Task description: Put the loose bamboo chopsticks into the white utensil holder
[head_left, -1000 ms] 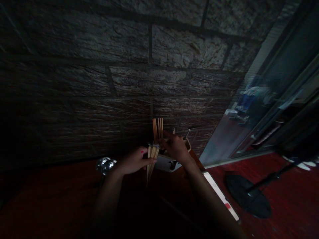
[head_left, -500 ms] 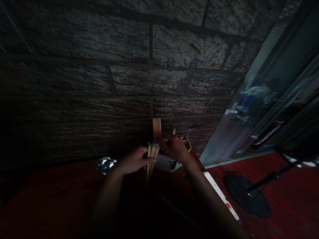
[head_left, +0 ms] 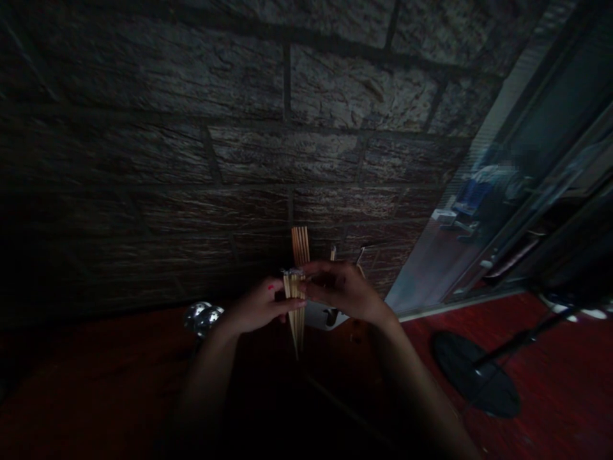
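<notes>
In the middle of the view, my left hand [head_left: 261, 306] is closed round a bundle of pale chopsticks [head_left: 294, 310], thumb across the front. The bundle stands roughly upright, its upper ends wrapped in something shiny. From the right, the bent fingers of my right hand [head_left: 347, 289] pinch at the bundle near its top; the exact fingertip contact is hard to make out. Directly behind, a row of brown chopsticks [head_left: 301, 244] rises against the wall. A pale container [head_left: 318, 314] with a dark mark on its front stands behind and below my right hand, partly covered by it.
A shiny metal object with rounded, holed tops [head_left: 204, 316] stands left of my left forearm. The stone-block wall [head_left: 249, 156] closes off the far side. At right are a glass door [head_left: 431, 255] and a round black stand base [head_left: 474, 374] on the red floor [head_left: 560, 358].
My right hand has come down and toward me, from beside the brown chopsticks to the top of the pale bundle. The bundle's lower ends have swung right. My right forearm now covers the white phone-like slab.
</notes>
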{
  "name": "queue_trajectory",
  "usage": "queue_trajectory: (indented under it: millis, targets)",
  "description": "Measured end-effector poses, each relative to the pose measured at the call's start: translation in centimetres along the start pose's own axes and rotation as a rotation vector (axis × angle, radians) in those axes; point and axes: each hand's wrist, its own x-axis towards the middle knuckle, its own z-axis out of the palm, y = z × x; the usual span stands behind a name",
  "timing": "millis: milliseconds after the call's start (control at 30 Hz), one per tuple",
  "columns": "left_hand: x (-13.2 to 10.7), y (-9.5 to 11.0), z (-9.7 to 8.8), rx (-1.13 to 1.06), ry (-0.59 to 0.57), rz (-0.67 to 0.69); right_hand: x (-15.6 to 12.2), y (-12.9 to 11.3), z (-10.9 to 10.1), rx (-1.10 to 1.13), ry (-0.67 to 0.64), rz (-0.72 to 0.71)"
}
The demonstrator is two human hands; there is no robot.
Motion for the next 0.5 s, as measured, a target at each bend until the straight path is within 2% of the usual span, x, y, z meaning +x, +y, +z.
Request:
queue_trajectory:
  millis: [200, 367, 500]
  targets:
    - [0.9, -0.4, 1.1, 0.067, 0.015, -0.007, 0.3, 0.6, 0.4, -0.094, -0.011, -0.058]
    - [1.0, -0.9, 0.7, 0.101, 0.027, 0.063, -0.1, 0.3, -0.2, -0.162, -0.078, -0.027]
    - [0.8, -1.1, 0.5, 0.153, 0.044, 0.036, -0.1, 0.3, -0.4, -0.262, -0.115, 0.005]
